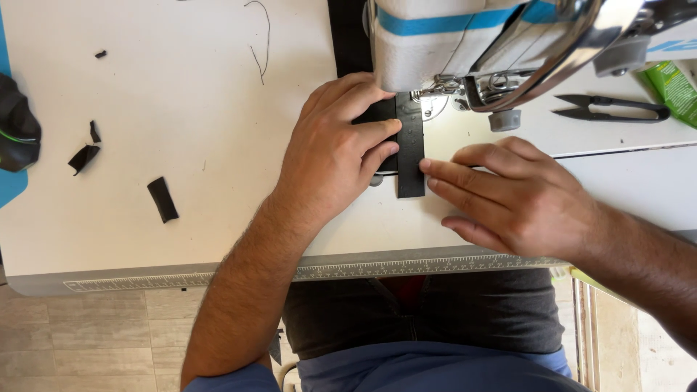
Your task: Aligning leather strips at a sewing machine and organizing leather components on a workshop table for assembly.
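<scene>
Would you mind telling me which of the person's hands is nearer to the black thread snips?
Right. The right hand lies below and left of the thread snips, apart from them; the left hand sits farther left, across the black strip.

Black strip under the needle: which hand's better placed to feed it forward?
Probably the left hand: it lies flat across the black strip beside the presser foot. The right hand only touches the strip's right edge with its fingertips.

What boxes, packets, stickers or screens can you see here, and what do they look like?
Green packet: far right edge of the white table, beside the black thread snips; shiny, green with paler markings, partly cut off.
Blue stripe band: across the white sewing machine's head at the top; bright blue, no screen on it.
No screens or signs show.
</scene>
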